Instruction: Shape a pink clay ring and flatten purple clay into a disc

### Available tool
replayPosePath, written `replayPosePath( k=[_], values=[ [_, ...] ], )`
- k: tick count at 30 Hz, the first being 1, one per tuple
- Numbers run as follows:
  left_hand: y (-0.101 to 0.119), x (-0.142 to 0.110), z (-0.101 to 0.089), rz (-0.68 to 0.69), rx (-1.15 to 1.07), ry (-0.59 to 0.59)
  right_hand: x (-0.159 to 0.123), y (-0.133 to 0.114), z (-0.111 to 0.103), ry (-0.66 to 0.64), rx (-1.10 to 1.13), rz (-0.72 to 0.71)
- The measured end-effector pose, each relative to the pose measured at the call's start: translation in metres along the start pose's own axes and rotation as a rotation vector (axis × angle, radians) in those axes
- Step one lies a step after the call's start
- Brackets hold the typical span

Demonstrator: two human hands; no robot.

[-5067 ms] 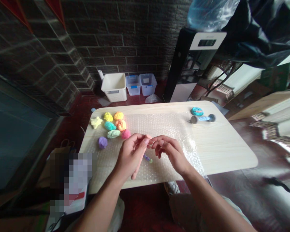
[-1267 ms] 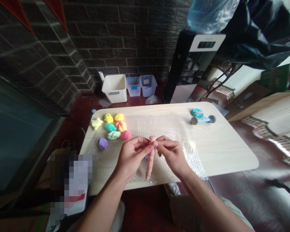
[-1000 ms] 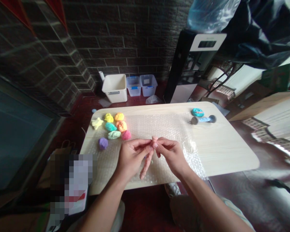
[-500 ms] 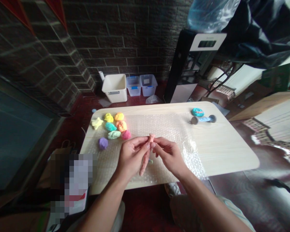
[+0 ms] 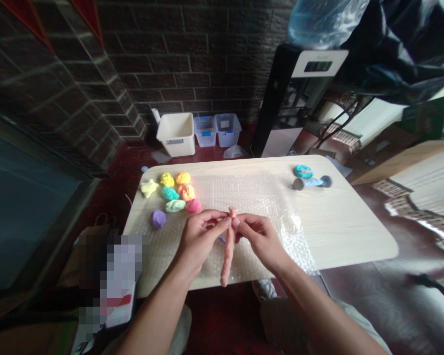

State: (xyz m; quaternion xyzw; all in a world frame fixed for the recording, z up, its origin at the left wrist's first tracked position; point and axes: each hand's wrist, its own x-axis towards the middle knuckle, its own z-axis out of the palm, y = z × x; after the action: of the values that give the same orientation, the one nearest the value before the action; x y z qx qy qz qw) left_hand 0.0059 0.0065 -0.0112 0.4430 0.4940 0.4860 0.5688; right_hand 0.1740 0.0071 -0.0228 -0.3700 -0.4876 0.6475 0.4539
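Between my hands is a long, lumpy roll of pink modelling clay [image 5: 227, 256], held over the bubble wrap. Its short flared top pokes up above my fingertips, and the thin rest of it hangs down toward the table's near edge. My left hand [image 5: 204, 234] pinches it from the left with thumb and forefinger. From the right, my right hand [image 5: 258, 235] pinches it at the same height, thumbs close together. A small bluish thing [image 5: 221, 239] shows partly behind the roll; I cannot make out what it is.
Bubble wrap [image 5: 240, 190] covers much of the pale table [image 5: 351, 231]. Several coloured clay lumps, one of them purple [image 5: 158, 218], lie at the left. A teal clay piece [image 5: 303, 171] and a dumbbell-shaped object [image 5: 313, 183] are at the right. Beyond stand bins [image 5: 177, 143] and a water dispenser [image 5: 281, 108].
The hanging part of the pink clay has swung right and reaches lower, looking longer. Its top above my fingertips looks wider. Both hands stay nearly in place.
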Motion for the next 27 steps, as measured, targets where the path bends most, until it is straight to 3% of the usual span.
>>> replayPosePath(
  k=[7, 13, 24, 27],
  values=[
    [-0.002, -0.001, 0.002, -0.023, -0.086, -0.093, 0.0, 0.002, -0.005, 0.068, -0.014, 0.008],
    [-0.006, -0.001, 0.005, -0.126, -0.219, -0.227, -0.004, 0.004, 0.002, -0.002, 0.234, 0.142],
    [-0.002, 0.0, 0.004, -0.092, -0.316, -0.179, -0.006, -0.009, 0.002, -0.078, 0.138, 0.224],
    [-0.001, -0.001, 0.006, -0.088, -0.314, -0.226, -0.006, -0.008, 0.002, -0.062, 0.165, 0.209]
  ],
)
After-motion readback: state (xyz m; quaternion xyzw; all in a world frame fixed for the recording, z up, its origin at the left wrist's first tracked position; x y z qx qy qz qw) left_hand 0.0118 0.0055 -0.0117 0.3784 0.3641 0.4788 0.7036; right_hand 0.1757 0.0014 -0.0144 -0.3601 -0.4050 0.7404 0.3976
